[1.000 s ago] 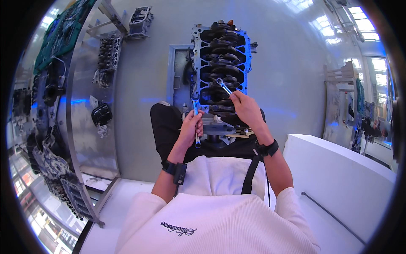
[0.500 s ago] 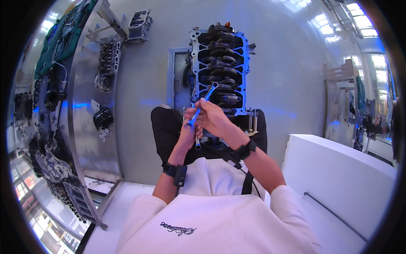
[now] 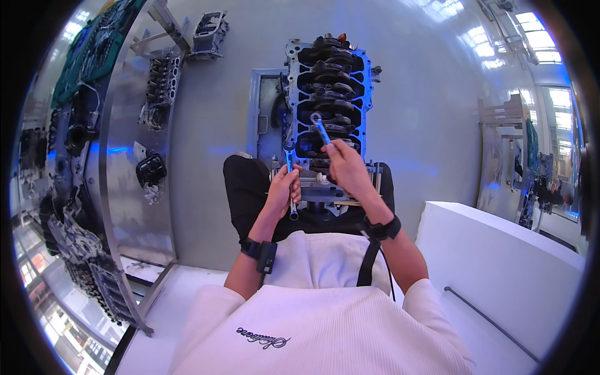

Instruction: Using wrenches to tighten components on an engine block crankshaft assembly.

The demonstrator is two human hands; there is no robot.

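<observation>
My left hand [image 3: 283, 191] is closed around the middle of a shiny wrench [image 3: 289, 157]. That wrench stands nearly lengthwise in view, its upper end beside the lower left edge of the engine block [image 3: 291, 81] and its lower ring end sticking out below my fingers. In my right hand [image 3: 347, 166] is a second wrench [image 3: 322, 132], gripped near its lower end. Its ring end points up and left, over the dark crankshaft [image 3: 334, 89] that runs along the block. I cannot tell whether either wrench touches the block.
A metal bench [image 3: 140, 219] on the left bears a cylinder head [image 3: 160, 87] and a black part [image 3: 150, 169]. Another cast metal part [image 3: 209, 36] sits at the far left. A white wall-like block [image 3: 500, 250] stands at the right. My knees flank the engine block's near end.
My right hand has moved right, away from my left hand, and its wrench now tilts up and left. My left hand stays nearly in place, with its wrench now plainly visible.
</observation>
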